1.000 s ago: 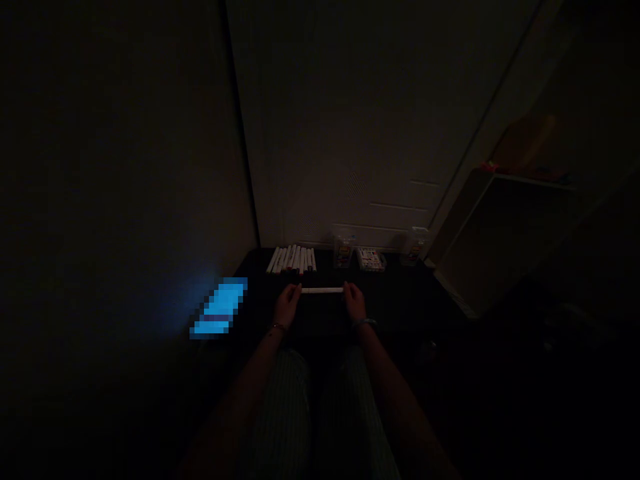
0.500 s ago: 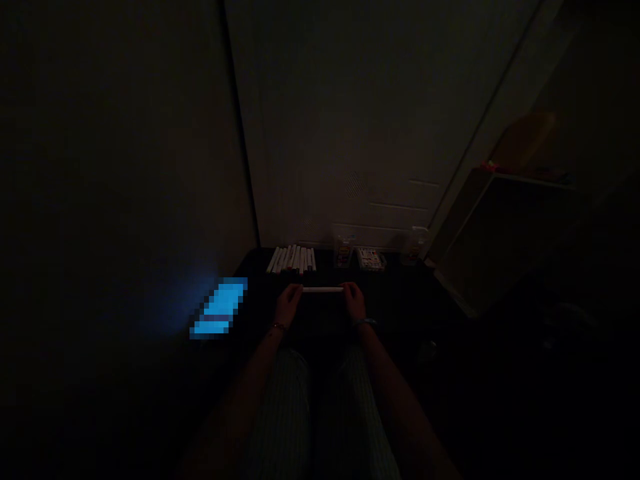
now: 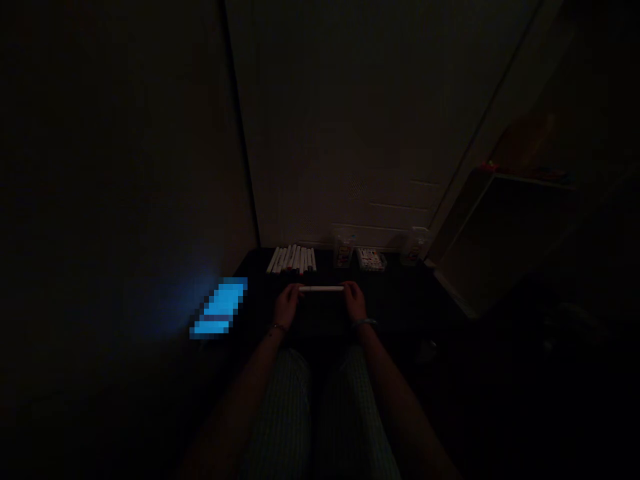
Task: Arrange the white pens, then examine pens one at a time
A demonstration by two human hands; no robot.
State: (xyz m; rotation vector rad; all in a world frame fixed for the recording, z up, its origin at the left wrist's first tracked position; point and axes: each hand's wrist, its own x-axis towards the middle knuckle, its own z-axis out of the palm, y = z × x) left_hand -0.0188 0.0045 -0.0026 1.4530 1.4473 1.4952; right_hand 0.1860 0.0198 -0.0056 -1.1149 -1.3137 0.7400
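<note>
The room is very dark. A white marker (image 3: 323,289) lies level between my hands, held by its two ends. My left hand (image 3: 287,305) pinches the left end, and my right hand (image 3: 355,301) grips the right end. Beyond my left hand, several white markers (image 3: 293,260) lie side by side on the dark table (image 3: 320,317). Past my right hand sits a small clear case (image 3: 371,259) with a patterned face. To its left stands a clear container (image 3: 343,252) with a label.
Another clear container (image 3: 415,245) stands at the table's back right, by the wall (image 3: 350,133). A glowing blue pixelated screen (image 3: 220,308) is at the left edge. At right there is a shelf unit (image 3: 465,213) with things on top. My knees (image 3: 290,393) are below the table edge.
My left hand has shifted very slightly left along the marker, showing a little more of it. The right hand and the things on the table stay put.
</note>
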